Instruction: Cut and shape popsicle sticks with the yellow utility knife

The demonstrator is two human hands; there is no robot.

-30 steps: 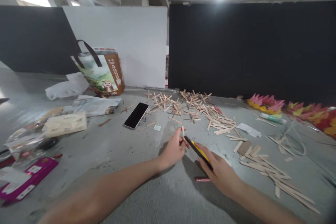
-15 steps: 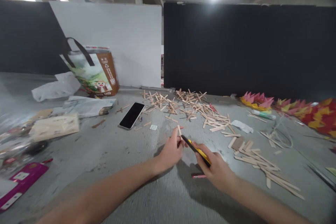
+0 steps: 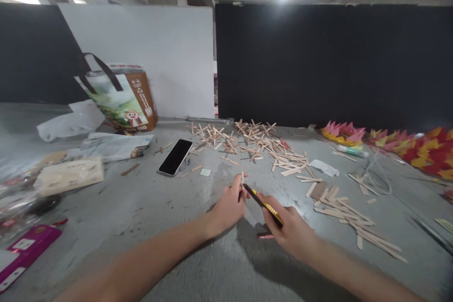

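The stick (image 3: 242, 180) has hardly moved in the last second: it was upright in the left hand (image 3: 228, 205) then and it is upright now, and the tip of the knife (image 3: 264, 204) has stayed against its lower end the whole while. Only the view has swung a little, sliding the bag and phone across, so I judge the cutting to be in mid-stroke rather than finished. The stick is short, pale and flat, pinched between the left thumb and fingertips, its top standing clear above them; nothing shows as severed. The right hand (image 3: 292, 231) is closed round the yellow-and-black knife, which slants up and left to the stick. Both hands hover low over the middle of the grey worktop, nearer its front edge. A small pink thing (image 3: 264, 236) lies on the worktop just under the right hand. Loose sticks (image 3: 348, 214) lie scattered to the right, and a heap of crossed sticks (image 3: 247, 139) sits toward the back edge. The phone (image 3: 175, 156) lies face up left of the heap, the bag (image 3: 123, 101) stands in the far left corner, and bright paper flowers (image 3: 389, 144) line the back right.
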